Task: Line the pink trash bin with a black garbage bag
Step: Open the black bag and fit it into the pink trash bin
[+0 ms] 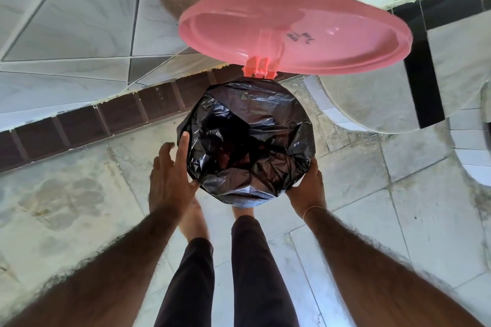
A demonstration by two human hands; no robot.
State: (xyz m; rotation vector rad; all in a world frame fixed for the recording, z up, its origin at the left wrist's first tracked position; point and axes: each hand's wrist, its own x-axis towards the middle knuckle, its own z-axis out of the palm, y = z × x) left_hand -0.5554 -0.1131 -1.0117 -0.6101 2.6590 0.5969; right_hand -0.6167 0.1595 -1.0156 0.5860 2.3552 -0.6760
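A black garbage bag (249,141) covers the mouth of the pink trash bin, folded over the rim all round, so the bin's body is hidden. Only the bin's pink lid (295,32) shows, standing open on its hinge (259,68) at the far side. My left hand (170,175) rests against the bag's left side with fingers spread and the index finger pointing up along the plastic. My right hand (309,186) cups the bag's lower right edge, its fingers hidden under the plastic.
The bin stands on a grey tiled floor (398,220) close to a tiled wall with a dark brown skirting (106,117). A white rounded fixture (372,103) is at the right. My legs and bare feet (194,218) are just below the bin.
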